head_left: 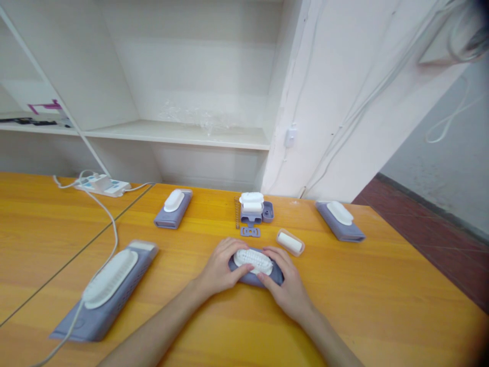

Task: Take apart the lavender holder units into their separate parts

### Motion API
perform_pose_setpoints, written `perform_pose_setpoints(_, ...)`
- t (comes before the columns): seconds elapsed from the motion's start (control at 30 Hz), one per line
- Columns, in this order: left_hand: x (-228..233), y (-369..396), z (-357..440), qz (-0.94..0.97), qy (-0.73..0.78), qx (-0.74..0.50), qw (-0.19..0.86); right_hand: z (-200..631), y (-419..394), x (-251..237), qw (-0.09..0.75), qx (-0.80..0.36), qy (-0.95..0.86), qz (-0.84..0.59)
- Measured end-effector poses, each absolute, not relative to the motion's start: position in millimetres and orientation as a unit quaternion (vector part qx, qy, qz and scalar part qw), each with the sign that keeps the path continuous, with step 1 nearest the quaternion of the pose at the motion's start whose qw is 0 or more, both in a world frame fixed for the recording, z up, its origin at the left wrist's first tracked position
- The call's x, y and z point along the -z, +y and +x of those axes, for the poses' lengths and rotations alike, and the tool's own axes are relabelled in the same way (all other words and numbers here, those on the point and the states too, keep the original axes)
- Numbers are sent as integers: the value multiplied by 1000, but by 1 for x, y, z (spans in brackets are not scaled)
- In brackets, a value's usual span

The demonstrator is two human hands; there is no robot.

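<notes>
On the wooden table, a purple-grey case (252, 279) lies crosswise in front of me with a white oval bumpy piece, like a brush head (254, 259), on top. My left hand (226, 262) grips its left end, thumb on the near edge of the white piece. At the right end, my right hand (284, 280) curls round the case, thumb also at the white piece's near edge. The case's underside is hidden. Just beyond my right hand rests a small clear-rimmed part with a white roller (290, 241).
Behind are stacked white and purple parts (252, 206), a coil spring (237, 213) and a flat purple plate (250, 232). Similar purple-grey units stand at back left (173, 208), right (340, 220) and near left (109, 290). A white cable (114, 224) crosses from a power strip (103, 184).
</notes>
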State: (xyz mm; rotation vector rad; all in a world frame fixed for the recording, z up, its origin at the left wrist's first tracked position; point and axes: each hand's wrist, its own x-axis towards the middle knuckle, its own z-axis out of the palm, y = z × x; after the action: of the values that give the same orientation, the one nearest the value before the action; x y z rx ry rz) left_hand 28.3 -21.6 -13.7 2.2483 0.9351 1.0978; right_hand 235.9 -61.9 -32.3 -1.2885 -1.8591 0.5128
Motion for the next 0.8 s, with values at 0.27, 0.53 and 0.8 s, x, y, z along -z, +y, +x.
perform_pose_setpoints(0.27,16,-24,32,823,322,-430,186,236,-60,33,407,-196,-734,-507)
perform_pose_setpoints(0.53,12,-23,31,835,316,-403,203,235,-59,33,412,-201,-733,-503)
perform_pose_setpoints(0.8,19,-24,33,811,330,-443,191,236,-59,32,421,-191,-730,-504)
